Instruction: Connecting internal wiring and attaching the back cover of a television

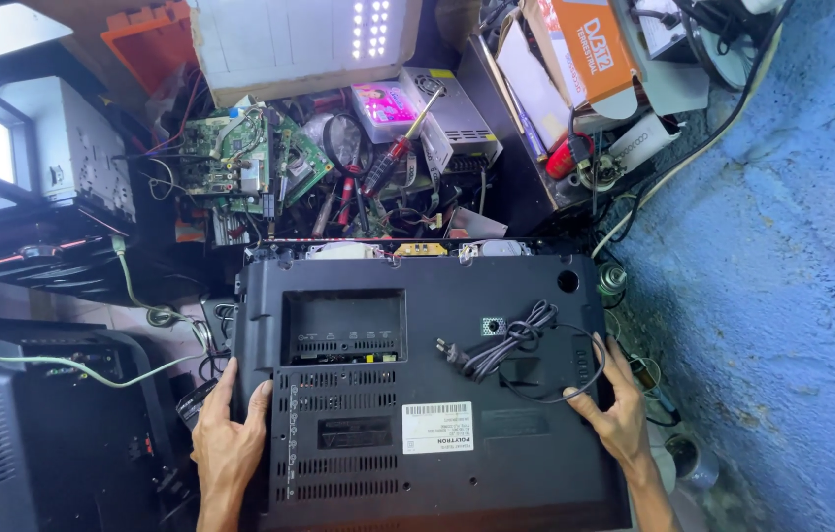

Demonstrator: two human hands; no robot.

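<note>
Gripping the black television set point(437, 394) by its two short sides, both hands are flat against the plastic back cover. The left hand point(228, 433) clasps the left edge, thumb lying on the cover beside the rows of vent slots, fingers wrapped round the side. The right hand point(614, 409) clasps the right edge, fingers spread on the cover and the thumb touching the loose loop of the power cord point(526, 345). That cord lies coiled on the back cover near the right hand, its two-pin plug point(452, 352) pointing toward the middle of the set. A white label point(437, 427) sits on the cover between the two hands, and a rectangular recess point(345, 330) opens above the vent slots toward the left.

The television lies screen down, its back facing up, and fills the near middle of the cluttered work area. Just beyond its far edge lie a green circuit board point(240, 158), a red-handled screwdriver point(393, 153) and a silver metal power supply box point(452, 113). An orange and white cardboard box point(585, 44) stands at the far right, near the blue wall point(782, 246). A second dark television casing point(33, 433) sits to the left of the left hand, with a pale green cable point(92, 369) running across it.
</note>
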